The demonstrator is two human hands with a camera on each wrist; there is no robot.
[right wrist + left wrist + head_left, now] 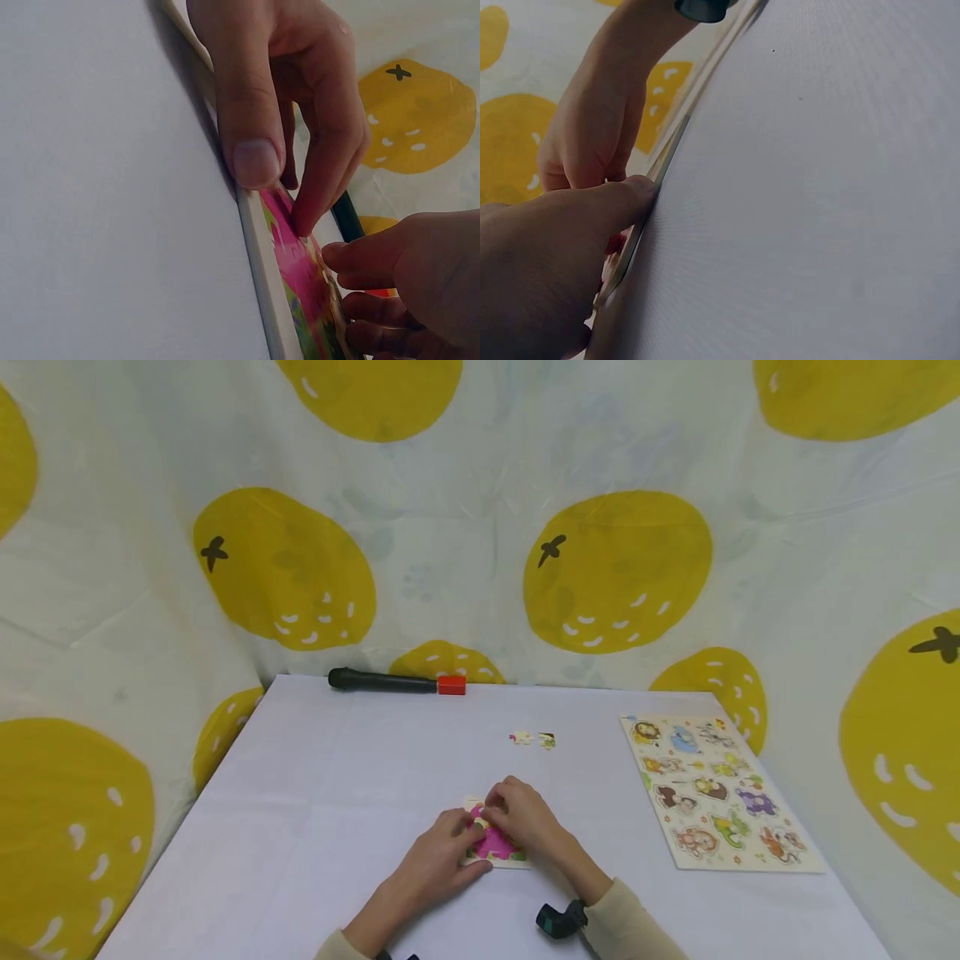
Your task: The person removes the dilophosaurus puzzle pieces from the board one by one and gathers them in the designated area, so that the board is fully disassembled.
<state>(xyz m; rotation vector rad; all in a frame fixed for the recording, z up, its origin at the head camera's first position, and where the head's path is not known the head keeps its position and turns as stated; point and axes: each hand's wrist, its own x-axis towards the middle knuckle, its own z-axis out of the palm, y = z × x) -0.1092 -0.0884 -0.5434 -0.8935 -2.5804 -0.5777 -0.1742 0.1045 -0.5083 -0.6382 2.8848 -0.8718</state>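
Jigsaw board (513, 865), bearing a pink picture (493, 845), lies flat on the white table (300, 827) under both hands; take it as the dial's centre, in the head view. Seating a piece in it looks like the step in hand, and the next move seems to call for a light, even press before turning to the spare pieces. Well apart at eleven o'clock lies a black rod (386, 682) with a red end. The left hand (438, 858), forearm toward eight, has its thumb along the near edge and bent fingers on the picture, gripping the board. The right hand (528, 817) arches over from two, fingertips down, forearm toward four; whether it pinches a piece I cannot tell. Two loose pieces (547, 741) lie at one, the animal board (798, 866) at three.
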